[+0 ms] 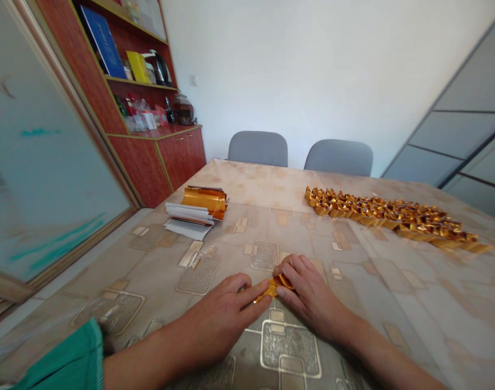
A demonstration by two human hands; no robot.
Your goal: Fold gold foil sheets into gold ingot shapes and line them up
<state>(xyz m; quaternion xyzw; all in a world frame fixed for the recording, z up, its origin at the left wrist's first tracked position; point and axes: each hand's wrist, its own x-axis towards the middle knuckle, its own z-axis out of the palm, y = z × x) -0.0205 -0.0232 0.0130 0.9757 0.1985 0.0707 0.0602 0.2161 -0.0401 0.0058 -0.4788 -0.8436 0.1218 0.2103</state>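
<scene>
A piece of folded gold foil paper (pixel 275 287) lies on the tablecloth between my two hands. My left hand (pixel 221 314) pinches its near left end with the fingertips, and my right hand (pixel 308 295) presses down on its far right part, partly hiding it. Farther off on the left lies a stack of gold foil sheets (pixel 204 199) on white paper sheets (pixel 186 219). A long row of several folded gold paper ingots (pixel 388 216) runs across the right side of the table.
The table has a beige patterned cover (pixel 430 309). A red wooden cabinet (pixel 150 162) with bottles and a kettle stands at the left, beside a glass panel (pixel 48 151). Two grey chairs (pixel 258 149) stand behind the table. A green sleeve (pixel 64 357) shows at bottom left.
</scene>
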